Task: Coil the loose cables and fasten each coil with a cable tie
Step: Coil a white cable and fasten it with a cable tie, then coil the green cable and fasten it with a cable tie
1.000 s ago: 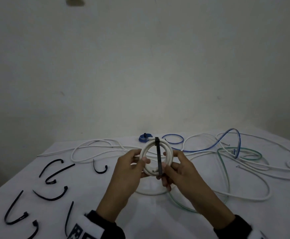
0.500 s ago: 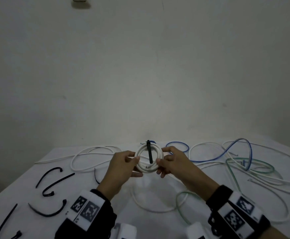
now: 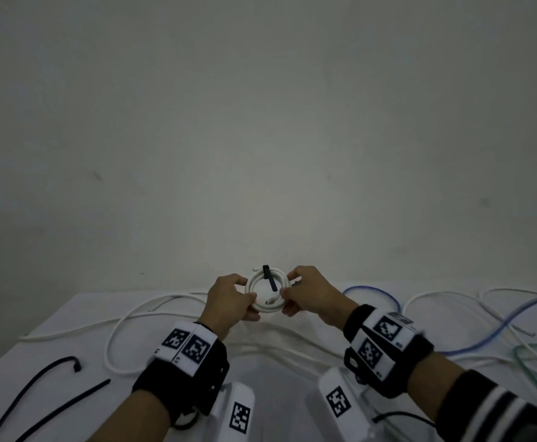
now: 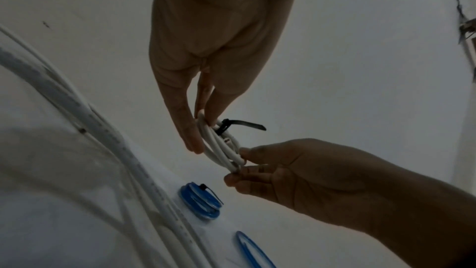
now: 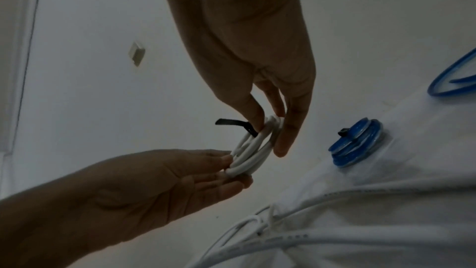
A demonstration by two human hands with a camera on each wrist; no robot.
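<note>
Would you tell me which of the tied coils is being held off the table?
The white coil, pinched between left hand and right hand; the blue coil lies on the table.

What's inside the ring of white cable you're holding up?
Nothing fills the white cable coil. The loose tail of the black cable tie hangs across the hole, and the wall shows through. The left hand and right hand cover its sides.

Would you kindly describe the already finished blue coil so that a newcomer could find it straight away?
Start at the white table and look to its far edge by the wall, just beyond the white cable coil held between the left hand and right hand. There lies a small blue cable coil. Unlike the loose blue cable nearby, it is wound tight and cinched by a black cable tie.
</note>
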